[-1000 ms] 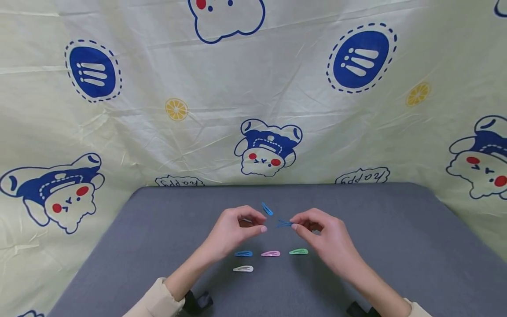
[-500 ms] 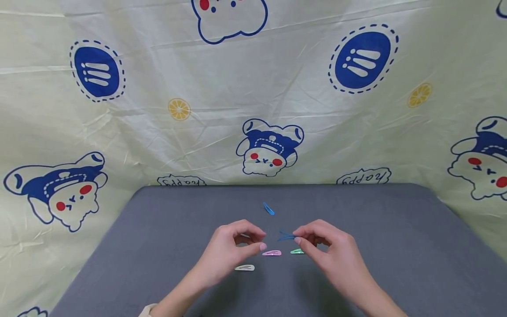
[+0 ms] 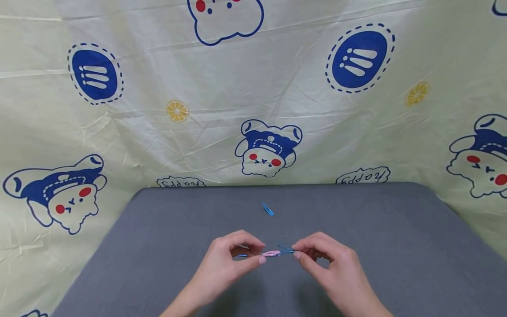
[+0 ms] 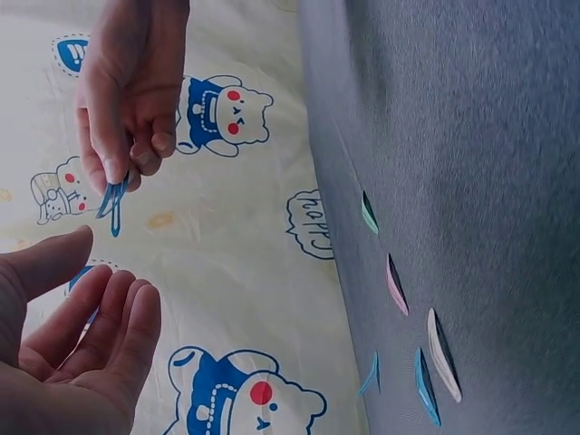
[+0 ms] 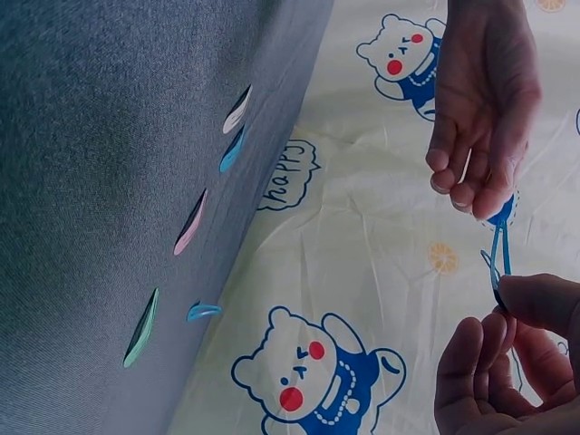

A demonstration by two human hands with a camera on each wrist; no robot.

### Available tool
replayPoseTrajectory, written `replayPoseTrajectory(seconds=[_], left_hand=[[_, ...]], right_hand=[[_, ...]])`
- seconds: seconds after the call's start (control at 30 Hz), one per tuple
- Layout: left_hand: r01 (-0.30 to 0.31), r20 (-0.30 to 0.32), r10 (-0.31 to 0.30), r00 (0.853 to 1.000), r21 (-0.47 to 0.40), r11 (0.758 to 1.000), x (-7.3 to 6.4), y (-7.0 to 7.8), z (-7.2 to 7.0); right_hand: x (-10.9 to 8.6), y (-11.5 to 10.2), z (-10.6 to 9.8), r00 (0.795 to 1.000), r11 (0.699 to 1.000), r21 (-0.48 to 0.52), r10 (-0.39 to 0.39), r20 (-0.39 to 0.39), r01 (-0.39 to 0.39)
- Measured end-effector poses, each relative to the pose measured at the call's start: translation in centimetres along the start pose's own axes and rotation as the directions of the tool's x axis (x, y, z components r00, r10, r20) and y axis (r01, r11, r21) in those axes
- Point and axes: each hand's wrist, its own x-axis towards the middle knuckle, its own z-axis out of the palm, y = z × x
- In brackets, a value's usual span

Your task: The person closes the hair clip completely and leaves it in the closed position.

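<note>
My right hand [image 3: 330, 264] pinches one end of a blue snap hair clip [image 4: 115, 216] between thumb and fingers. The clip is popped open, its prongs spread toward my left hand [image 3: 227, 264]. That left hand holds nothing; in the left wrist view its thumb stands apart from loosely bent fingers, close to the clip's free end. Both hands are raised over the table. In the head view the held clip overlaps a pink hair clip [image 3: 270, 253] lying below. My right hand hides a green hair clip [image 5: 140, 328] there.
On the grey table [image 3: 190, 207] also lie a white hair clip [image 4: 443, 355] and a blue one [image 4: 426, 388], both largely behind my left hand in the head view. Another blue clip [image 3: 268, 209] lies farther back. A patterned cloth [image 3: 214, 79] hangs behind the table.
Both hands have come down and nearer to me, now in front of the row of clips. The opened blue clip has stayed in my right fingers; the clips on the table have not moved.
</note>
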Motion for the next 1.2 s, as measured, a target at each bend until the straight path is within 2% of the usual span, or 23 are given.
replayPoseTrajectory(seconds=[0.33, 0.6, 0.77, 0.9, 1.07, 1.2], left_hand=[[-0.009, -0.004, 0.009, 1.000, -0.033, 0.999, -0.3, -0.1, 0.4], [-0.081, 0.017, 0.081, 0.997, -0.007, 0.997, -0.3, -0.4, 0.8], [-0.108, 0.027, 0.109, 0.994, -0.012, 0.994, -0.3, -0.6, 1.2], [-0.123, 0.026, 0.124, 0.992, -0.017, 0.992, -0.4, -0.7, 1.4], [-0.116, 0.009, 0.117, 0.993, -0.032, 0.993, -0.5, -0.7, 1.5], [-0.080, -0.005, 0.080, 0.997, -0.039, 0.996, -0.5, -0.8, 1.5]], right_hand=[[-0.3, 0.1, 0.5, 1.000, 0.999, 0.028, -0.025, 0.001, 0.024], [-0.5, 0.0, 1.1, 0.999, 0.999, 0.038, 0.034, 0.019, -0.034], [-0.6, 0.0, 1.4, 1.000, 0.999, 0.037, 0.000, 0.016, -0.001], [-0.6, -0.1, 1.5, 1.000, 0.999, 0.046, 0.003, 0.018, -0.004], [-0.8, -0.1, 1.8, 1.000, 0.999, 0.049, -0.024, 0.010, 0.023], [-0.8, 0.0, 2.0, 1.000, 0.999, 0.047, -0.023, -0.004, 0.024]])
